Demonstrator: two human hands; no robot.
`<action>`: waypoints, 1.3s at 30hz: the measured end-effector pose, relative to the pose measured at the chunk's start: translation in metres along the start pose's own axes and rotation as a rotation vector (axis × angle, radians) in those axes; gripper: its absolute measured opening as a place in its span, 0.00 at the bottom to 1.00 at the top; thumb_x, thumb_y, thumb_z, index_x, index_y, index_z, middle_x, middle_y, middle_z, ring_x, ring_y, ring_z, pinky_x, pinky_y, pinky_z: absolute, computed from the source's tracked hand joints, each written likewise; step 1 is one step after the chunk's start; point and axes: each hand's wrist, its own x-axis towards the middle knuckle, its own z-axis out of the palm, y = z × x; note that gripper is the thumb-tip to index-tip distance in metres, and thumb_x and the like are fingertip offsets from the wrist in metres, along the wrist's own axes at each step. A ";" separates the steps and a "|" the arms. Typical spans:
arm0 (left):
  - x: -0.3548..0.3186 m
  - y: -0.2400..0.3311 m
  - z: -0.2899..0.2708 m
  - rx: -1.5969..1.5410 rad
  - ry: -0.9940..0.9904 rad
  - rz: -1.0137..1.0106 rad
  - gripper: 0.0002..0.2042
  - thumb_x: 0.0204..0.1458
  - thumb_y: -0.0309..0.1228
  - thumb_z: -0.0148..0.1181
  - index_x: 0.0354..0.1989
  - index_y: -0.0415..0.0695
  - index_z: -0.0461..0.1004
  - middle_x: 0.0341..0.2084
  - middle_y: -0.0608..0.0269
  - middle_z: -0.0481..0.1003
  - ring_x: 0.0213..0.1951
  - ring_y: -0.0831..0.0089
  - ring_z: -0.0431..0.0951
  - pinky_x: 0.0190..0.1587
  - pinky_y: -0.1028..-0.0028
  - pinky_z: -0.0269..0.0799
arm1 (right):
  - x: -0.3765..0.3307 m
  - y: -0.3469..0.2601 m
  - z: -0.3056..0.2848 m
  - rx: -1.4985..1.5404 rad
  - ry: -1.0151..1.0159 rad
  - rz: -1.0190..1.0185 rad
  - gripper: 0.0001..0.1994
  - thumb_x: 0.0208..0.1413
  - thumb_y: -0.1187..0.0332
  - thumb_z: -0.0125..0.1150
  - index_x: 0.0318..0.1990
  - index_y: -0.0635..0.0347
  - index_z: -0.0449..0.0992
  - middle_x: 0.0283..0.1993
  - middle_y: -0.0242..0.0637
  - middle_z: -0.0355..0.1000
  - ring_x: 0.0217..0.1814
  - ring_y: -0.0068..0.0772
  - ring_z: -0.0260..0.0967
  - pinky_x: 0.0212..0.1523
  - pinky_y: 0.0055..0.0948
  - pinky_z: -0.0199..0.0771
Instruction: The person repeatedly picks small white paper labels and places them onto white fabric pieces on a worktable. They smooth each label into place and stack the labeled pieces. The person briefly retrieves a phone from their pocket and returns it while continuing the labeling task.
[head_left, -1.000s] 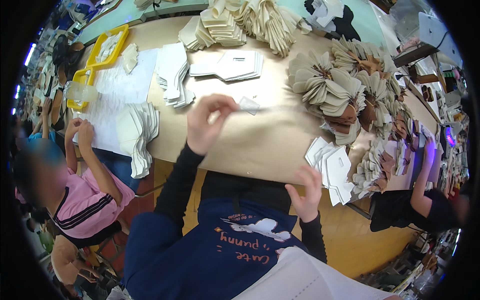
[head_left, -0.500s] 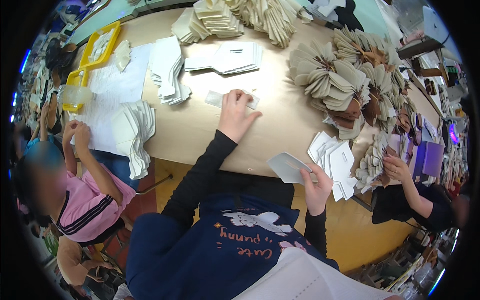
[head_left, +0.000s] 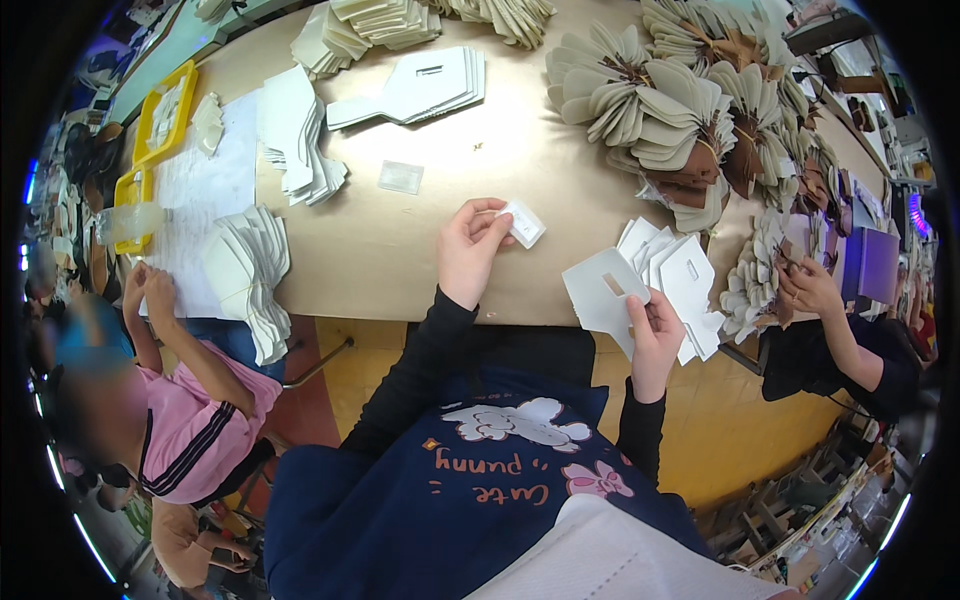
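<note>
Between the thumb and fingers of my left hand is a small white label, held just above the table. My right hand grips a flat white cut piece with a rectangular slot through it. Right beside that hand lies a fanned pile of similar white pieces. Beyond my left hand, a small translucent rectangular sheet rests on the table. Farther back sits a stack of white slotted pieces.
Bundled off-white and brown pieces crowd the right side. White piece stacks and yellow trays stand at left. A co-worker in pink sits at left; another co-worker's hand works at right.
My left hand has lifted the small white label off the table and brought it nearer the slotted piece. My right hand has raised and turned that piece, showing its slot more fully.
</note>
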 end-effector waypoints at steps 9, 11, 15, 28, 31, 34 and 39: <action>0.006 0.004 -0.017 0.609 -0.182 0.266 0.10 0.59 0.21 0.54 0.48 0.41 0.75 0.36 0.65 0.79 0.41 0.73 0.77 0.47 0.71 0.73 | 0.007 0.013 0.006 -0.308 -0.290 0.060 0.15 0.62 0.75 0.59 0.55 0.69 0.73 0.42 0.34 0.76 0.41 0.20 0.71 0.44 0.21 0.71; 0.021 0.013 -0.020 1.040 -0.379 0.630 0.15 0.55 0.18 0.53 0.49 0.45 0.76 0.38 0.65 0.78 0.45 0.67 0.75 0.52 0.68 0.69 | 0.007 0.014 0.005 -0.267 -0.270 -0.031 0.15 0.62 0.75 0.59 0.55 0.69 0.73 0.41 0.34 0.76 0.41 0.19 0.71 0.43 0.21 0.71; 0.033 0.013 -0.005 1.187 -0.675 0.754 0.19 0.53 0.19 0.51 0.53 0.51 0.74 0.41 0.66 0.76 0.46 0.64 0.73 0.57 0.67 0.63 | 0.009 0.009 -0.007 -0.353 -0.181 -0.086 0.16 0.63 0.76 0.58 0.57 0.68 0.72 0.42 0.37 0.75 0.42 0.18 0.71 0.43 0.20 0.70; -0.006 -0.004 0.000 1.191 -0.277 0.725 0.28 0.53 0.28 0.63 0.65 0.48 0.67 0.61 0.56 0.67 0.63 0.51 0.64 0.65 0.58 0.60 | 0.009 -0.002 -0.019 -0.303 -0.027 -0.037 0.15 0.62 0.76 0.60 0.56 0.69 0.74 0.40 0.35 0.75 0.34 0.16 0.67 0.37 0.17 0.67; -0.021 -0.021 0.005 1.253 -0.346 0.679 0.25 0.55 0.27 0.61 0.63 0.45 0.69 0.66 0.59 0.65 0.68 0.52 0.60 0.69 0.50 0.52 | 0.013 -0.004 -0.015 -0.218 -0.026 -0.019 0.14 0.63 0.75 0.59 0.55 0.69 0.75 0.42 0.35 0.76 0.37 0.17 0.70 0.39 0.17 0.68; -0.017 -0.027 0.000 1.188 -0.511 0.700 0.21 0.57 0.26 0.58 0.61 0.46 0.71 0.65 0.61 0.66 0.69 0.53 0.61 0.70 0.47 0.48 | 0.014 -0.005 -0.013 -0.172 -0.014 -0.041 0.14 0.63 0.75 0.59 0.54 0.69 0.75 0.42 0.36 0.76 0.39 0.17 0.72 0.40 0.17 0.69; 0.001 -0.016 -0.012 1.202 -0.511 0.782 0.19 0.55 0.23 0.57 0.57 0.45 0.72 0.63 0.64 0.68 0.68 0.57 0.62 0.70 0.46 0.49 | 0.011 -0.008 -0.013 -0.163 -0.025 -0.005 0.13 0.63 0.74 0.59 0.54 0.69 0.75 0.43 0.35 0.76 0.39 0.18 0.73 0.41 0.19 0.70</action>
